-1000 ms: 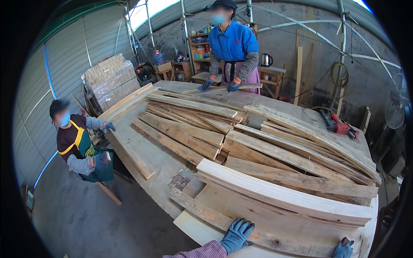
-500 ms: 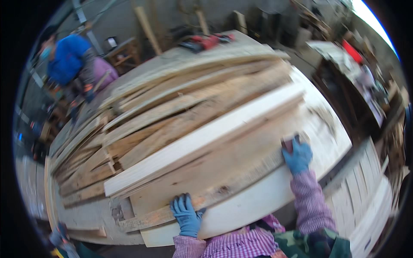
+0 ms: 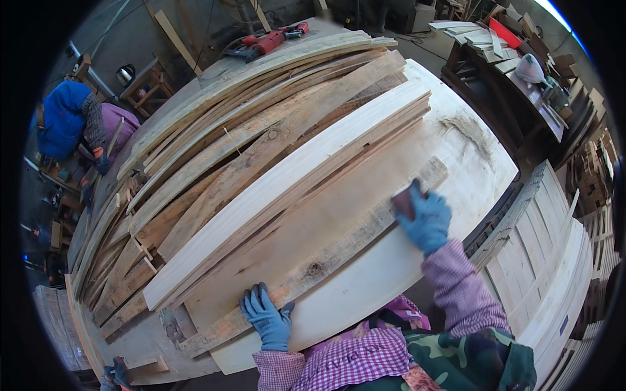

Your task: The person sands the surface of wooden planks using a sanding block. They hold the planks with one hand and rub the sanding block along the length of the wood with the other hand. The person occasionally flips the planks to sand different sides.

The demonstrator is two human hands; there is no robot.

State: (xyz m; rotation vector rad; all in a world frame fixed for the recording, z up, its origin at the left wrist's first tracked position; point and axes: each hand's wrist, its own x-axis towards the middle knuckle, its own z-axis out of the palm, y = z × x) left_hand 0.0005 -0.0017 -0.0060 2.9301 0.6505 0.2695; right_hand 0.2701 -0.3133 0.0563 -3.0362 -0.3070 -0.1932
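Observation:
A rough wooden plank (image 3: 339,251) lies slantwise in front of me on a wider board (image 3: 300,225). My left hand (image 3: 267,319), in a blue-grey glove, lies flat on the plank's near left end with its fingers spread. My right hand (image 3: 427,218), gloved in light blue, is closed round a dark reddish-brown sanding block (image 3: 405,203). The block is at the plank's upper face near its right end; the hand hides part of it. Under them is a pale smooth panel (image 3: 365,293).
Beyond the plank are white planed boards (image 3: 293,189) and a pile of rough planks (image 3: 261,140). A red power tool (image 3: 267,42) lies at the far edge. A person in blue (image 3: 62,124) is at the left; another person's gloved hands (image 3: 116,375) show lower left. Slatted panels (image 3: 535,254) stand right.
The whole view has shifted, with the scene moving left. My right hand has drawn the block a little back from the plank's right end. My left hand stays on the plank.

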